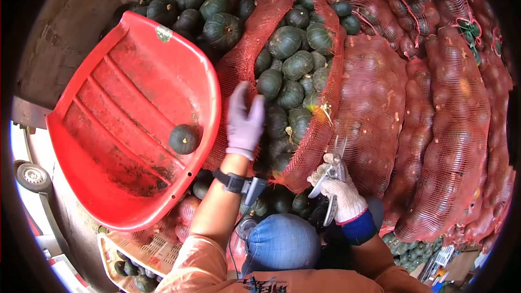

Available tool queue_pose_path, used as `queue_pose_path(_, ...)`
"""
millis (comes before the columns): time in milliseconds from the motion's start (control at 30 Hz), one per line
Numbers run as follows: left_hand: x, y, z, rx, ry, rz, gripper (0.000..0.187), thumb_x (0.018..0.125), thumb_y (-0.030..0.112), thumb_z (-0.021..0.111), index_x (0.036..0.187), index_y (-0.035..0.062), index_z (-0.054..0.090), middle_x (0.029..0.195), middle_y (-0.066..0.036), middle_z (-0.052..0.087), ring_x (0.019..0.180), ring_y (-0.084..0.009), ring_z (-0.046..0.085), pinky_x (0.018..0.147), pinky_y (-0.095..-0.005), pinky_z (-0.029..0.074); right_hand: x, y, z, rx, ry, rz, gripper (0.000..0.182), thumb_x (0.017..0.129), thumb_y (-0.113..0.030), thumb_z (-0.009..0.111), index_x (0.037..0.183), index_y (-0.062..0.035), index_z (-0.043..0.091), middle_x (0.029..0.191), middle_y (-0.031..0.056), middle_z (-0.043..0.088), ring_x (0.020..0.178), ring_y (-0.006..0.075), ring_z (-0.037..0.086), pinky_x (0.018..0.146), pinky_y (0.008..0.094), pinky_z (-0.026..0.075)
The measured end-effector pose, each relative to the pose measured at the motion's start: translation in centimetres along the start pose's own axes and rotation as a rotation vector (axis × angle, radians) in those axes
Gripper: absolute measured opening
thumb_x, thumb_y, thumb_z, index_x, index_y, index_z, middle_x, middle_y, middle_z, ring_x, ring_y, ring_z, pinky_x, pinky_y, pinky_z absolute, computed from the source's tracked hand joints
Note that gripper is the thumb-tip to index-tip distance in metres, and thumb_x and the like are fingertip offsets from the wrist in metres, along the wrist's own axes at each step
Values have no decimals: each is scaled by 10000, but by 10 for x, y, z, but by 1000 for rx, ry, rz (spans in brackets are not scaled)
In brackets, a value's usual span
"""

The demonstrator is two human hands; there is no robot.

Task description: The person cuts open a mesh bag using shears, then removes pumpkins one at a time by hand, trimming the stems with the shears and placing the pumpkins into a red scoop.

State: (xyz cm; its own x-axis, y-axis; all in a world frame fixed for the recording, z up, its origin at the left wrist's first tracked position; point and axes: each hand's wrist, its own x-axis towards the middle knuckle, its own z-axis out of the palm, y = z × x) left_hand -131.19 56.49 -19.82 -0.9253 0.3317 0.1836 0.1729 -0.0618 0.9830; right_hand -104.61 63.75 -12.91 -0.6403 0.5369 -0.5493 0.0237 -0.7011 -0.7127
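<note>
My left hand (246, 119), in a light purple glove, reaches over the left edge of an open red mesh sack (254, 32). Its thumb and fingers are apart and nothing is held in them. Dark green squashes (290, 95) fill the sack, their tops exposed through the long opening. In a white knit glove, my right hand (339, 187) grips metal pruning shears (332, 172) at the sack's lower right edge. The two pointed blades face away from me, slightly apart. Part of the handles is hidden by the glove.
A large red plastic scoop (135, 76) lies to the left with one squash (184, 139) in it. Loose squashes (222, 30) are piled behind it. Full mesh sacks (372, 108) crowd the right side. A light-coloured crate (157, 255) with squashes stands at lower left.
</note>
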Motion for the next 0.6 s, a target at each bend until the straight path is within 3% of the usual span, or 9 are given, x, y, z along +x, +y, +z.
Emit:
queue_pose_path(67, 3, 8, 22, 708, -124, 333, 749, 818, 319, 770, 1442, 88, 425, 1431, -172, 466, 1302, -320, 465, 1059, -425, 410, -2, 0, 8, 10, -5, 54, 593, 756, 44, 644, 1297, -129, 475, 976, 46, 546, 878, 195, 593, 804, 339, 507)
queue_pose_path(100, 14, 6, 43, 896, -201, 178, 827, 770, 336, 796, 1469, 157, 390, 1439, -169, 440, 1294, -350, 455, 1047, -459, 414, -11, -7, 22, -60, 50, 76, 634, 737, 80, 588, 1320, -125, 446, 976, 49, 530, 921, 211, 596, 948, 405, 505)
queue_pose_path(167, 46, -2, 58, 1079, -375, -147, 944, 712, 348, 825, 1506, 328, 314, 1451, -147, 386, 1276, -373, 436, 1022, -541, 411, -17, -6, 22, -108, 40, 59, 638, 724, 71, 566, 1319, -125, 447, 982, 45, 519, 925, 219, 587, 942, 401, 491)
queue_pose_path(200, 48, 1, 62, 1097, -343, -162, 933, 705, 341, 829, 1498, 320, 338, 1352, -156, 470, 1215, -369, 474, 1015, -512, 423, -20, -5, 19, -115, 42, 56, 645, 718, 71, 560, 1321, -127, 447, 990, 42, 519, 931, 222, 585, 942, 403, 488)
queue_pose_path(300, 48, -4, 45, 890, -271, -143, 891, 734, 309, 815, 1497, 255, 357, 1251, -156, 557, 1198, -357, 516, 1032, -409, 438, -23, -2, 1, -75, 38, 82, 641, 721, 65, 540, 1323, -133, 448, 985, 29, 515, 923, 205, 578, 938, 399, 483)
queue_pose_path(400, 10, 8, 11, -57, -259, -27, 851, 763, 329, 794, 1492, 229, 366, 1363, -113, 492, 1288, -300, 464, 1060, -407, 421, -33, -11, 12, -245, 148, 89, 687, 701, 85, 562, 1337, -147, 442, 976, 15, 498, 912, 183, 569, 929, 392, 487)
queue_pose_path(500, -37, 53, -17, -1274, -147, -411, 549, 954, 177, 580, 1458, 66, 392, 1400, -116, 507, 1292, -274, 501, 1093, -461, 405, -30, 2, 2, -603, 49, -89, 759, 664, 125, 605, 1362, -106, 418, 998, 12, 507, 924, 171, 578, 908, 366, 502)
queue_pose_path(533, -39, 40, -32, -1408, -189, -532, 483, 998, 252, 531, 1431, 60, 435, 1407, -108, 524, 1277, -273, 527, 1060, -476, 436, -24, -3, 8, -802, -9, -183, 771, 658, 132, 614, 1367, -96, 413, 999, 12, 514, 930, 170, 581, 901, 358, 506)
queue_pose_path(600, -48, 28, -51, -1172, -114, -536, 460, 1010, 299, 519, 1408, 73, 472, 1412, -105, 529, 1285, -280, 524, 1038, -482, 454, -11, -3, 25, -1095, -57, -337, 699, 681, 78, 625, 1338, -49, 424, 968, 33, 553, 887, 178, 607, 839, 330, 527)
